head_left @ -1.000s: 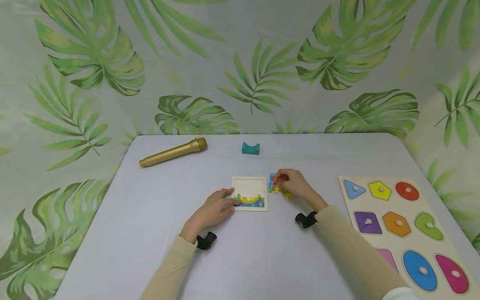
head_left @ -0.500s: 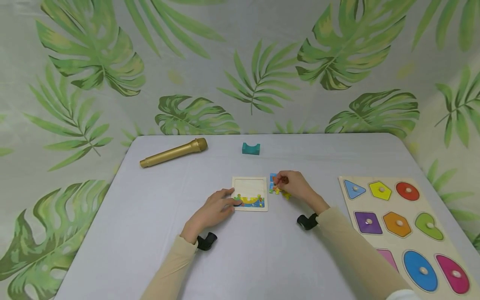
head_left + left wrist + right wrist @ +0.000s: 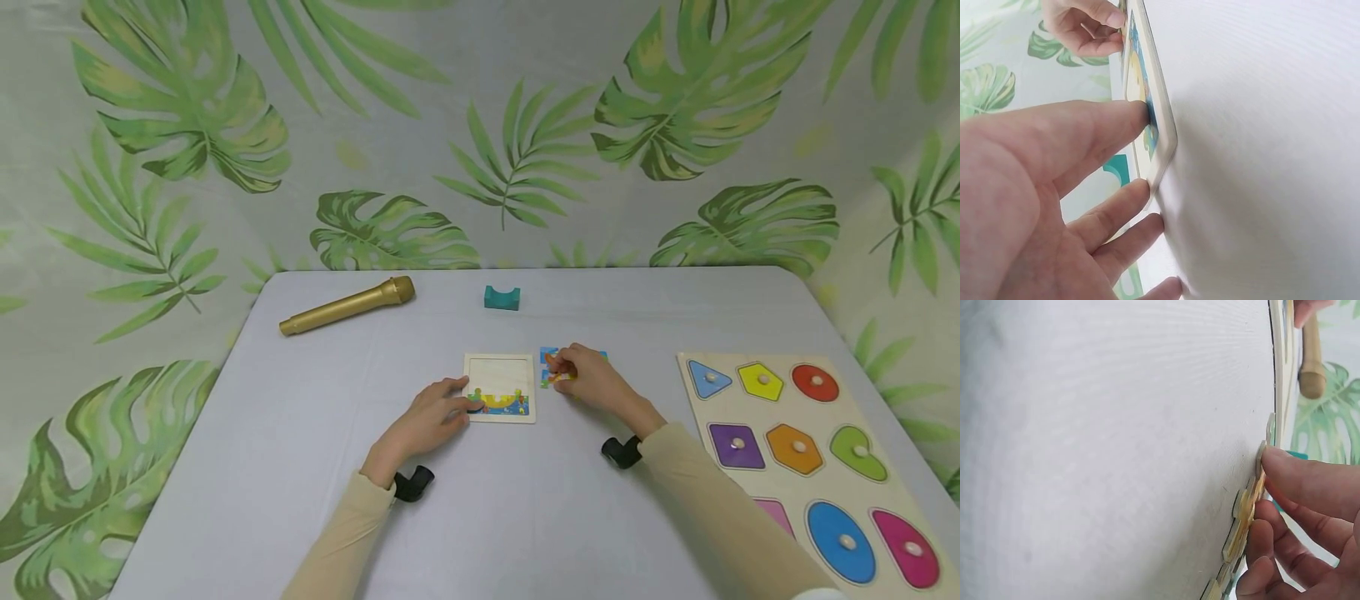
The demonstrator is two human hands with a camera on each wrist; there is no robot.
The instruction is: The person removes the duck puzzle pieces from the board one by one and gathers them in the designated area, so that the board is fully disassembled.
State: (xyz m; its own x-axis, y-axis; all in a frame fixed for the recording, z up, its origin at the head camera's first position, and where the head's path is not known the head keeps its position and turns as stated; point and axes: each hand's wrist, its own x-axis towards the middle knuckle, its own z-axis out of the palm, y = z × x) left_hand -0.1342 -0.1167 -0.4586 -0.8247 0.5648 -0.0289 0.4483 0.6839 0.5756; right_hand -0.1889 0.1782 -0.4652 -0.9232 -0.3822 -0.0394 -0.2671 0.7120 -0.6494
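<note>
A small square wooden puzzle tray (image 3: 501, 377) lies mid-table, with a strip of blue and yellow pieces (image 3: 501, 405) along its near side. My left hand (image 3: 429, 417) steadies its left side: in the left wrist view the thumb presses on the pictured strip, and the index finger touches the frame's edge. Right of the tray, my right hand (image 3: 595, 379) is over loose colourful jigsaw pieces (image 3: 547, 357). The right wrist view shows its thumb and fingers pinching a jigsaw piece (image 3: 1261, 459), with more pieces (image 3: 1235, 534) beneath the fingers. The hand partly hides the pieces.
A gold microphone (image 3: 348, 306) lies at the back left. A teal arched block (image 3: 502, 297) stands at the back middle. On the right is a large wooden knob-puzzle board (image 3: 750, 408) with coloured shapes. Patterned leaf fabric (image 3: 517, 125) hangs behind the table.
My right hand has shifted slightly right and towards me, uncovering more blue pieces at its left and behind it. My left hand and the tray stay put.
</note>
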